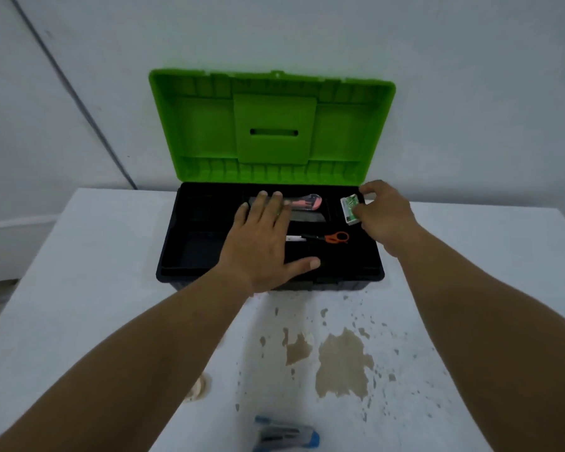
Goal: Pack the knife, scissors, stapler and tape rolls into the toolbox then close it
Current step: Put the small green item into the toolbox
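The black toolbox (177,252) stands open on the table, its green lid (271,125) upright at the back. Inside lie an orange-handled knife (307,203) in the rear compartment and orange-handled scissors (333,237) in front of it. My left hand (261,243) rests flat and open over the tray's middle, fingertips on the knife's left end. My right hand (385,213) holds a small white-and-green box (350,208) over the tray's right compartment. A blue-and-grey stapler (284,435) lies on the table near the front edge. A pale tape roll (199,386) peeks out beside my left forearm.
The white table (79,288) has brown worn patches (340,360) in front of the toolbox. A white wall stands close behind the lid. The floor drops away at the left edge.
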